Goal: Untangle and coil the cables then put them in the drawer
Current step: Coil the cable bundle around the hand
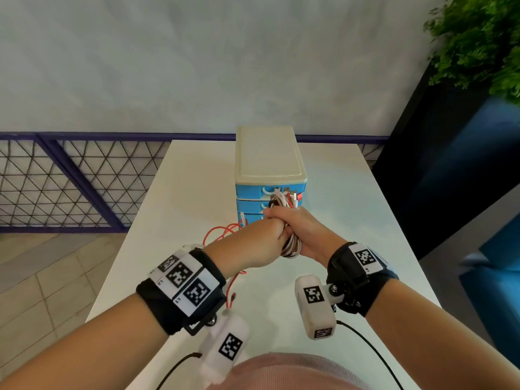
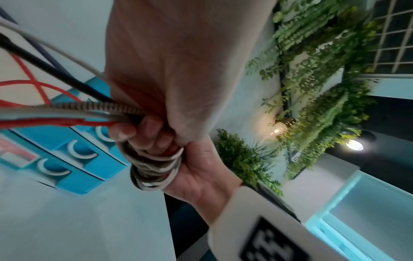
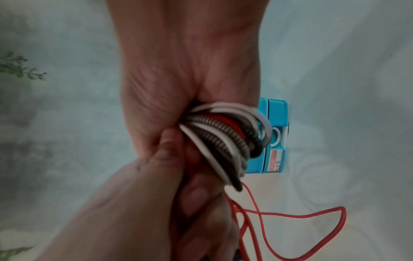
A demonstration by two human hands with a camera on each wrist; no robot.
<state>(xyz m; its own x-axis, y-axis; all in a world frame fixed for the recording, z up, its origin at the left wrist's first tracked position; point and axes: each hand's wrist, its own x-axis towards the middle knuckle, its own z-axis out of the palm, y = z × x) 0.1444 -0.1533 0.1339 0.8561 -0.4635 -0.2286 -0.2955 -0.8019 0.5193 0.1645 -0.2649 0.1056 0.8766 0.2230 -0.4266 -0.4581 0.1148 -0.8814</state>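
Head view: over a white table [image 1: 351, 220], right hand [image 1: 306, 235] clutches a cable coil [image 1: 292, 247] before a blue drawer unit [image 1: 270, 175]; left hand [image 1: 261, 246] grips its strands. Left wrist view: red cable [image 2: 33, 83] trails away. Right wrist view: the drawer's red-and-white label [image 3: 275, 160] is unreadable.

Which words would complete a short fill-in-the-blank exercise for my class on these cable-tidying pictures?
1. Both hands grip the coiled cable bundle in front of the blue ____ unit.
2. The loose cable trailing onto the table is ____.
3. The drawer unit has a ____ top.
4. The right hand and left hand are ____ each other.

Missing words: drawer; red; cream; touching
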